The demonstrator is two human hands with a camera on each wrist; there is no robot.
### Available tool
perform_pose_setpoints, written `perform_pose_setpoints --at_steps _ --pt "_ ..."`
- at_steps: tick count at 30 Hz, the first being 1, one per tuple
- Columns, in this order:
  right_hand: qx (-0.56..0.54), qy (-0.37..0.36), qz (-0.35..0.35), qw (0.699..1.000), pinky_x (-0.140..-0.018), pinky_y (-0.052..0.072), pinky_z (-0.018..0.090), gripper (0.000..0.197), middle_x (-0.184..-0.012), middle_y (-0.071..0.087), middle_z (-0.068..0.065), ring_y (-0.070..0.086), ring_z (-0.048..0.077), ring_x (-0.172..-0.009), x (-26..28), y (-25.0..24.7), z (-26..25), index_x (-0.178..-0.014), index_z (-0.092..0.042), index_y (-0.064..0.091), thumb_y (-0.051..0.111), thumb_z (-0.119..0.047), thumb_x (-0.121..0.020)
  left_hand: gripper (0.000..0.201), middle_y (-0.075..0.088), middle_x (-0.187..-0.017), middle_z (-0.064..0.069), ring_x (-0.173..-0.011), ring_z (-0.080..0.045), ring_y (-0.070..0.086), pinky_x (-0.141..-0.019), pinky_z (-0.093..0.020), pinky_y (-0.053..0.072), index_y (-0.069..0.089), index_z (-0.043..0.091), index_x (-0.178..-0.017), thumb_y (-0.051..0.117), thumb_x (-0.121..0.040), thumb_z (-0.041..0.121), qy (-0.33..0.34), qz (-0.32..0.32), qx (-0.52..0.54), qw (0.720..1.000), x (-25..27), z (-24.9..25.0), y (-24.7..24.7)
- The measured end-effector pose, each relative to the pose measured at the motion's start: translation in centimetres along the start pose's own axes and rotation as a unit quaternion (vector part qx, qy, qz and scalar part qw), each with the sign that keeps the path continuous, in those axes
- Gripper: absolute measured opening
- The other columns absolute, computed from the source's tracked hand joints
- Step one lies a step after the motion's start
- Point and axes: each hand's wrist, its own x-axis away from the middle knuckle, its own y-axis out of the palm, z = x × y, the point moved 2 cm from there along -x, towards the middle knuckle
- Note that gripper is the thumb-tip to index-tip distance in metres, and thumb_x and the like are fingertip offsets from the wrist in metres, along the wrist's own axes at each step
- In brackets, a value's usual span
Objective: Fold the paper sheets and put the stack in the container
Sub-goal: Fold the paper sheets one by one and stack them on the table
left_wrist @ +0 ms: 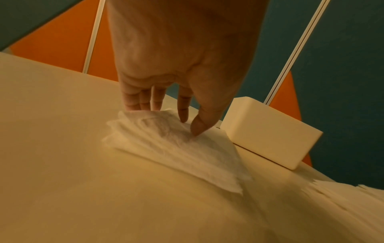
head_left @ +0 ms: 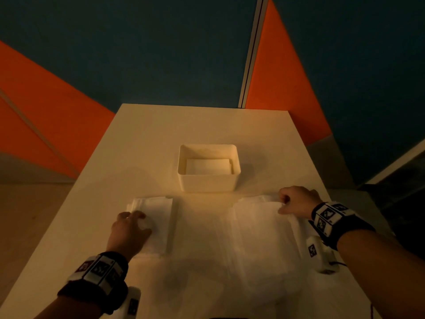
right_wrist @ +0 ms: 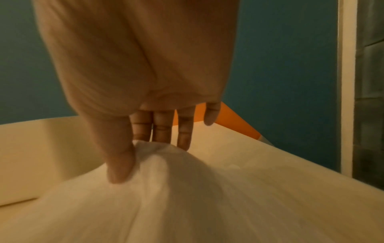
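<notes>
On the pale surface (head_left: 142, 143), two lots of paper are laid out below a white container (head_left: 208, 180), in which a folded white sheet (head_left: 208, 166) is already seen. At the left, a folded stack (head_left: 158, 217) is pressed down by the left hand (head_left: 128, 233); in the left wrist view its fingers (left_wrist: 184, 106) are seen extended, tips and thumb resting on the top layer, nothing being gripped. At the right, the unfolded sheets (head_left: 259, 231) are spread flat, and their far right corner is pinched between thumb and fingers (right_wrist: 162, 128) of the right hand (head_left: 296, 201), the paper being raised into a small peak there. The step in hand is judged to be the taking up of a new sheet for folding. Thin, limp tissue is indicated by the soft ridges; more than one layer could be lifted together, or the sheet torn or crumpled if pulled sharply. The folded stack could be fanned apart if the left hand's pressure is released unevenly.
</notes>
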Motion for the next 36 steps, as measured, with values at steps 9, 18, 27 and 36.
perform_pose_setpoints --at_steps 9,18,27,36 --pt "0.001 -0.053 -0.02 0.998 -0.085 0.028 0.037 0.021 -0.079 0.053 -0.012 0.053 0.016 -0.086 1.1 -2.2 -1.7 -0.07 -0.026 0.05 0.071 -0.027 -0.075 0.121 -0.017 -0.156 -0.01 -0.137 -0.048 0.011 -0.103 -0.062 0.032 -0.014 0.048 -0.142 0.066 -0.055 0.078 -0.025 -0.046 -0.059 0.997 0.4 4.0 1.0" --pt "-0.007 -0.045 -0.042 0.998 -0.083 0.033 0.034 0.02 -0.076 0.056 -0.011 0.054 0.014 -0.08 2.2 -1.6 -2.1 -0.071 -0.027 0.052 0.072 -0.028 -0.074 0.114 -0.008 -0.153 -0.016 -0.132 -0.05 0.019 -0.105 -0.055 0.034 -0.018 0.051 -0.141 0.068 -0.067 0.065 -0.072 -0.094 -0.104 0.987 -2.2 4.4 0.0" --pt "-0.064 -0.118 -0.057 0.989 -0.069 0.044 0.021 0.025 -0.08 0.059 -0.01 0.057 0.008 -0.079 3.3 -3.4 -2.9 -0.071 -0.032 0.057 0.073 -0.013 -0.077 0.09 0.02 -0.136 -0.014 -0.124 -0.046 0.027 -0.098 -0.051 0.036 0.019 0.047 -0.138 0.069 -0.065 0.064 -0.073 -0.117 -0.133 0.981 -3.1 4.6 -1.0" --pt "-0.338 -0.253 -0.087 0.902 -0.073 0.048 0.016 0.019 -0.082 0.068 -0.009 0.064 0.001 -0.08 7.3 -8.6 -9.1 -0.082 -0.019 0.06 0.062 -0.001 -0.087 0.129 0.012 -0.155 -0.003 -0.141 -0.03 0.009 -0.112 -0.052 0.021 0.012 0.039 -0.146 0.054 -0.036 0.093 0.145 -0.133 -0.018 0.98 0.6 10.1 -1.4"
